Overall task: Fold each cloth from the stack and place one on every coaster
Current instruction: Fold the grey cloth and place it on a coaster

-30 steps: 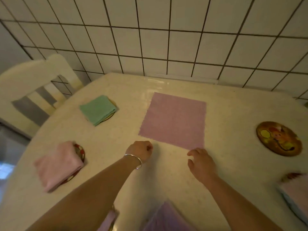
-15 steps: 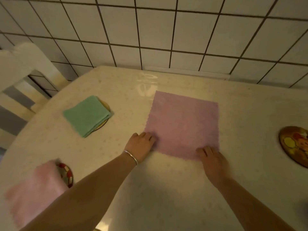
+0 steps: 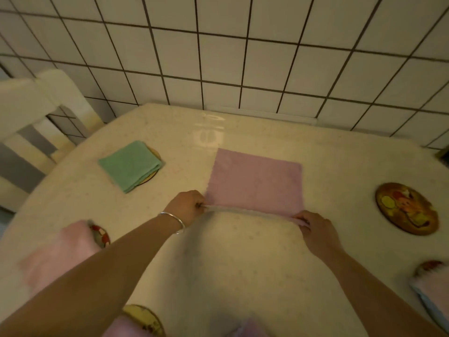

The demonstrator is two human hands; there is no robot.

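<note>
Pinching one purple cloth [image 3: 257, 182], two hands

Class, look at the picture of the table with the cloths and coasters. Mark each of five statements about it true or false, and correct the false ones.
1. Both hands pinch the near edge of the purple cloth. True: the left hand and the right hand each hold a near corner.
2. The green cloth lies spread out flat. False: it is folded and rests on a coaster.
3. The coaster to the right has a cloth on it. False: it is bare.
4. A bracelet is on the left wrist. True.
5. The purple cloth sits on a coaster. False: it lies on the table.
</note>
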